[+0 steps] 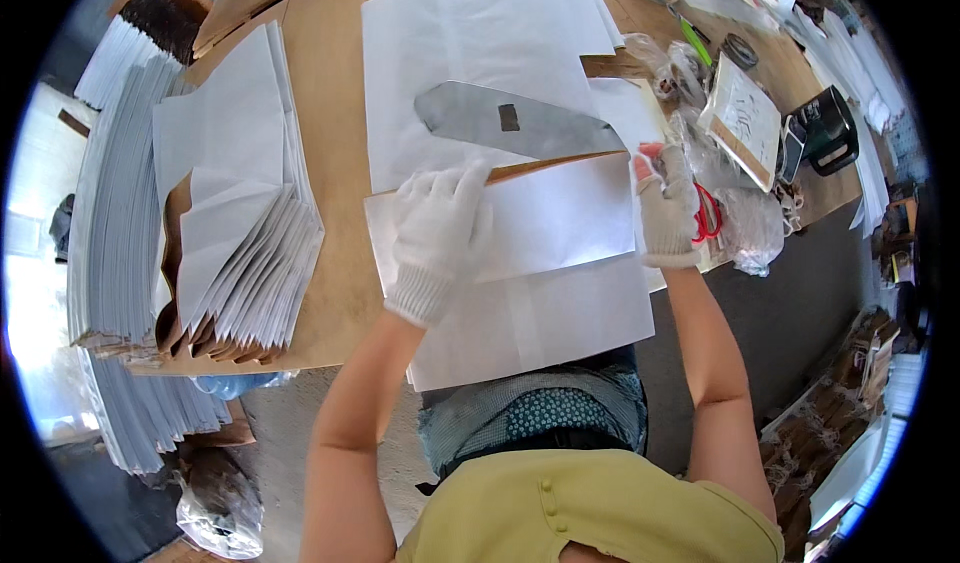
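Observation:
A folded white paper sheet with a brown underside (560,218) lies across a stack of larger white sheets (470,33) in front of me. My left hand (440,225), in a white knit glove, rests flat on the left part of the fold, fingers pointing away from me. My right hand (667,208), gloved with bare fingertips showing, is curled at the fold's right corner and appears to pinch it. Just beyond the fold, a flat grey plate with pointed ends (460,113) lies on the stack; a dark patch marks its middle.
Folded white-and-brown paper pieces (235,253) are fanned out at the left, beside a tall paper stack (125,193). On the right of the wooden table (335,153) are red-handled scissors (709,213), clear plastic bags (752,228), a notepad (742,118), a dark mug (828,131) and a green-handled cutter (694,39).

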Tool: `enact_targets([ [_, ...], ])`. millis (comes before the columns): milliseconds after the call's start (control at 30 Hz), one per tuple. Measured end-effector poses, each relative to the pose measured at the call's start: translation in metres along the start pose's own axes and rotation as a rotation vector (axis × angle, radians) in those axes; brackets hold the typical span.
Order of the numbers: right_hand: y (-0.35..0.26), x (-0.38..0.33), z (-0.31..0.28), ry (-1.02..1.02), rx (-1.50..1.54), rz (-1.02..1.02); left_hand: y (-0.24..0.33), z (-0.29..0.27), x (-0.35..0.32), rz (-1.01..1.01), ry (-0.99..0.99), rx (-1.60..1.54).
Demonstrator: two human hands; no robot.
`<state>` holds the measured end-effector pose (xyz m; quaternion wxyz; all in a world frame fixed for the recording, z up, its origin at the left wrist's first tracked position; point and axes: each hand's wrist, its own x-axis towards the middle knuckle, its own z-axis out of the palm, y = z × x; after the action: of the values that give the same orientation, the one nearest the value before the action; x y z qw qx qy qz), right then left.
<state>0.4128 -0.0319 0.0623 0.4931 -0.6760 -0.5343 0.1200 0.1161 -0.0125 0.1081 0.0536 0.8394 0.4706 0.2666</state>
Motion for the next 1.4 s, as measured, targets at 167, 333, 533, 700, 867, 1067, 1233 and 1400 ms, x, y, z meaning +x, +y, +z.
enact_targets([
  [167,-0.114,0.009,-0.029,-0.390,-0.252,-0.750,0.040,-0.056,-0.031,0.215,0.056,0.032],
  [333,-0.108,0.007,-0.026,-0.338,-0.587,-0.805,0.098,-0.053,-0.084,0.124,-0.468,0.049],
  [533,-0.065,0.013,-0.048,-0.504,-0.085,-0.196,0.056,0.032,-0.080,0.520,-0.623,0.357],
  [700,0.072,-0.014,-0.056,-0.431,-0.558,-0.402,0.117,0.082,0.046,0.274,-0.896,0.157],
  [867,0.081,-0.045,-0.057,-0.369,-0.544,-0.065,0.063,0.158,0.019,0.223,-1.100,0.316],
  [1067,0.057,-0.091,-0.027,-0.332,-0.089,-0.136,0.075,0.120,0.055,0.260,-1.394,0.417],
  [1233,0.049,-0.092,-0.017,-0.460,-0.258,-0.253,-0.031,0.092,0.102,-0.316,-1.379,-0.750],
  [1400,0.039,-0.103,-0.002,-0.486,-0.469,-0.311,-0.037,0.096,0.091,-0.512,-1.048,-0.541],
])
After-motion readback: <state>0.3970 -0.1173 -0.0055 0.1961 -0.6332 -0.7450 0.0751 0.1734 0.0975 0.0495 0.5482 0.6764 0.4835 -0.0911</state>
